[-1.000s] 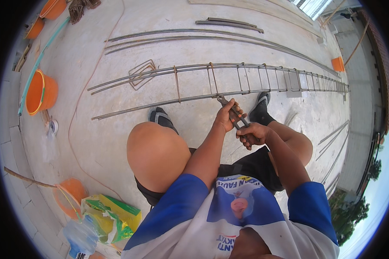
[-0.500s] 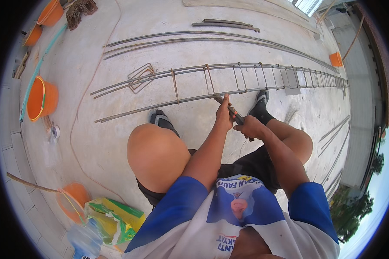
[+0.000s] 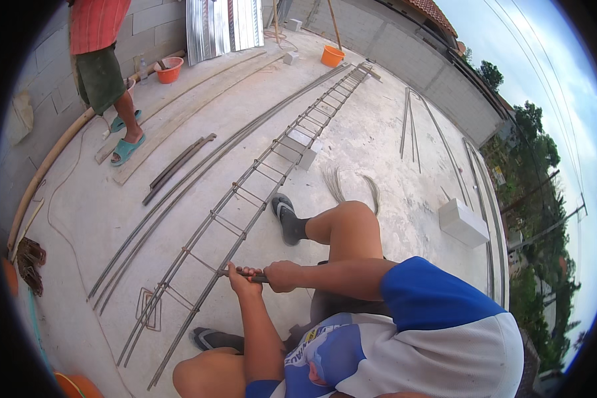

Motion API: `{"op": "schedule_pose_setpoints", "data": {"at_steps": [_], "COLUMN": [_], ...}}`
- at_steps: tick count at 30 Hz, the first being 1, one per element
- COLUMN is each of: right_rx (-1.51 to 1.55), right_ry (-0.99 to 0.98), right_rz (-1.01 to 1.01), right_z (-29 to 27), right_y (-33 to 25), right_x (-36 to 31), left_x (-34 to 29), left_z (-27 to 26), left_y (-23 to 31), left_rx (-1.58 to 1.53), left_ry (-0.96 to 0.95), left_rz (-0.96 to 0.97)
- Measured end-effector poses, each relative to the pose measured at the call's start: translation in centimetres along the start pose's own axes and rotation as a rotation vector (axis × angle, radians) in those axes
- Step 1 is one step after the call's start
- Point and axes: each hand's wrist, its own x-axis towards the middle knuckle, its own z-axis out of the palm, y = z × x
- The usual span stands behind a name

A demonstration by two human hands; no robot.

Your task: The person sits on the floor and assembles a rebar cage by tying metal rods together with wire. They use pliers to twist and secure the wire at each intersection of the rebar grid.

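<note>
A long cage of steel bars tied with rectangular stirrups [image 3: 243, 234] runs from low in the view away to the upper right. Beside its near bar, my left hand [image 3: 244, 281] is closed around the front of dark pliers [image 3: 259, 278]. My right hand [image 3: 282, 276] grips their handles from the right. The jaw end reaches the bar close to a stirrup, but my left fingers partly hide it, so the jaws and any wire there cannot be made out. Several loose stirrups [image 3: 140, 310] lie partly beneath the cage's near end.
Pale blocks [image 3: 309, 156] sit by the cage, and a larger white block [image 3: 463, 224] is at right. Thin wire [image 3: 333, 184] lies beyond my knee. Loose bars, planks [image 3: 196, 118] and an orange bucket [image 3: 332, 56] are farther off. Another person [image 3: 99, 79] stands upper left.
The view has swung right, bringing the other person, the far wall and the white block into sight. Both hands stay on the pliers at the cage; the left-side buckets have mostly left view.
</note>
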Motion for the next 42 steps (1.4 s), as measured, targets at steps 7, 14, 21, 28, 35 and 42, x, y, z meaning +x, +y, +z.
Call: {"op": "schedule_pose_setpoints", "data": {"at_steps": [7, 14, 21, 28, 35, 42], "right_rx": [0.798, 0.08, 0.675, 1.146, 0.709, 0.68], "right_ry": [-0.566, -0.1, -0.262, 0.019, -0.006, 0.063], "right_rz": [0.084, -0.014, 0.026, -0.079, -0.343, -0.688], "right_z": [-1.7, -1.3, -1.9, -2.2, -6.3, -2.4], "right_y": [0.9, -1.2, 1.7, -2.9, -9.8, -13.5], "right_x": [-0.1, -0.8, -2.1, -3.4, -3.6, -2.7], "left_x": [-0.7, 0.3, -0.7, -9.7, -16.8, -24.6], "left_z": [-1.5, -0.2, -0.5, 8.2, 7.7, 9.0], "left_y": [0.4, 0.7, 0.2, 8.5, 14.1, 15.6], "left_rx": [-0.046, 0.19, 0.151, 0.231, 0.099, 0.171], "left_ry": [-0.237, 0.113, -0.139, -0.293, -0.285, -0.083], "left_rz": [0.078, 0.046, 0.178, 0.91, 1.216, 1.502]}}
